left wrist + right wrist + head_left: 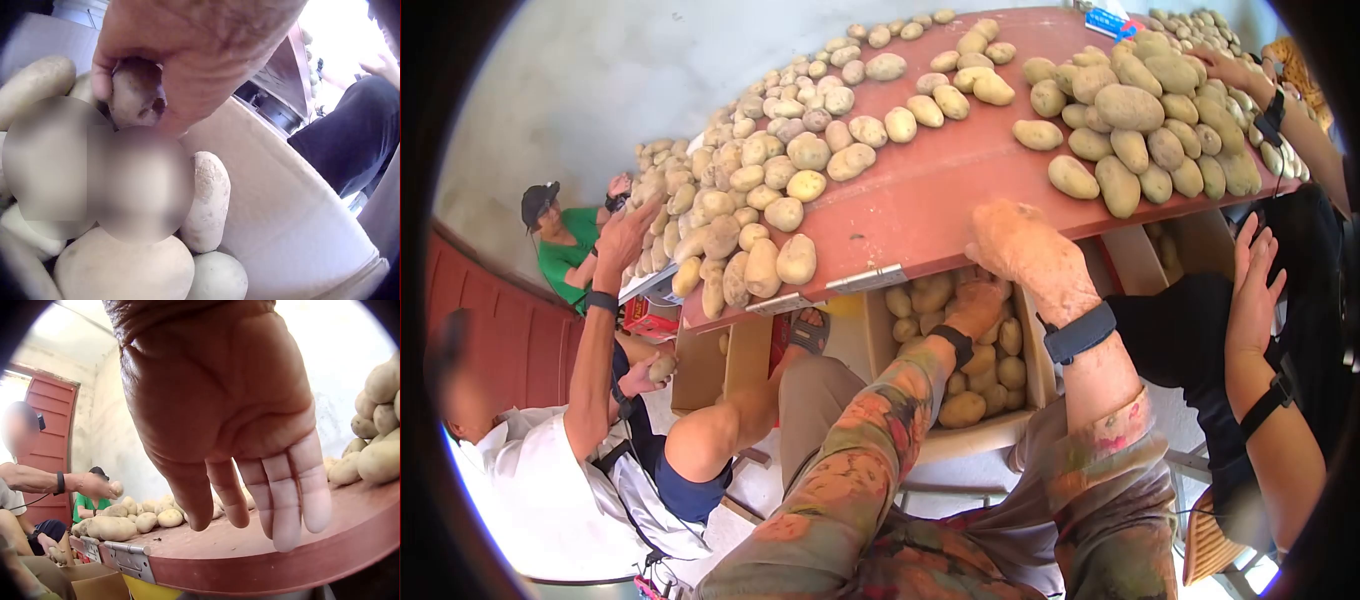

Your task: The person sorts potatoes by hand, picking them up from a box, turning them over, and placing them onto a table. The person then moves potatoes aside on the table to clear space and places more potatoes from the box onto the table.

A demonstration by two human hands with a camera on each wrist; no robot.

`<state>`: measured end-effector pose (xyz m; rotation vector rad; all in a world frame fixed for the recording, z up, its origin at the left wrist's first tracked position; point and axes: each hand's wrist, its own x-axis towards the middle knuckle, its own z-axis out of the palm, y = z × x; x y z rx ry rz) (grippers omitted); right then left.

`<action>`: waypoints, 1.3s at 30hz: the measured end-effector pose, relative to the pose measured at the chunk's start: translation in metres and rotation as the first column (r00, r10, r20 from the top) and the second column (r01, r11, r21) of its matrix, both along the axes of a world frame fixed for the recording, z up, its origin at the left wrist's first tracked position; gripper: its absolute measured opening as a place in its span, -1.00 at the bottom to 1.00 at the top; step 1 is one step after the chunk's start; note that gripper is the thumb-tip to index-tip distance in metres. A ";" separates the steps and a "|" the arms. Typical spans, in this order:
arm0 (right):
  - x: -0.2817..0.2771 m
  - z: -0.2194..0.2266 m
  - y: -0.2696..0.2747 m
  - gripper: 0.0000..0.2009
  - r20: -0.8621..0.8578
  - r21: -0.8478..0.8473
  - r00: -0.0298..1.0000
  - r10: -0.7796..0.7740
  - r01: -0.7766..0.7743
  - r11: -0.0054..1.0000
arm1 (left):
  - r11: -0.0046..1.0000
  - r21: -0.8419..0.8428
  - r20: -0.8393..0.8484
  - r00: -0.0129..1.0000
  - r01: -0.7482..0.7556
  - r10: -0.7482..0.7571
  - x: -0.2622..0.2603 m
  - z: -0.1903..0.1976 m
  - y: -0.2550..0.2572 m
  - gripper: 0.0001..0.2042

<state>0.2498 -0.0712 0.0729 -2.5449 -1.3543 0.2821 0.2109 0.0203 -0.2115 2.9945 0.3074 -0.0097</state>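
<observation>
Inside a cardboard box [1043, 350] below the table edge, my left hand [978, 308] reaches among potatoes [962, 408]. The left wrist view shows that hand holding a brownish potato [132, 94] between thumb and fingers, with dark marks on its skin. Paler potatoes [209, 203] lie under and beside it, against the box wall [269, 187]. My right hand [1030, 245] is at the near edge of the red table [900, 215]. Seen from the right wrist, its fingers [312, 481] extend downward in front of the tabletop, and the palm holds nothing.
Potatoes spread along the table's left side [800, 150], and a tall heap [1135, 110] stands at right. Metal hinges [867, 280] line the near edge. A person in white [550, 480] sits at left with a potato; another person's arm [1270, 400] is close at right.
</observation>
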 end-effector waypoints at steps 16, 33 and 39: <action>-0.002 -0.002 0.006 -0.77 0.006 -0.029 0.999 0.042 -0.042 0.999 | 0.289 -0.950 -0.039 0.962 -0.120 0.271 -0.156 0.165 -0.057 -0.32; 0.000 0.001 -0.011 -0.79 0.004 0.025 1.000 -0.009 0.009 1.000 | 0.872 0.268 0.631 0.759 -0.410 0.163 -0.142 0.257 0.078 -0.42; -0.001 0.002 -0.015 -0.78 0.040 0.048 0.999 -0.023 0.022 0.999 | 0.859 0.297 0.485 0.841 -0.417 0.240 -0.139 0.255 0.081 -0.49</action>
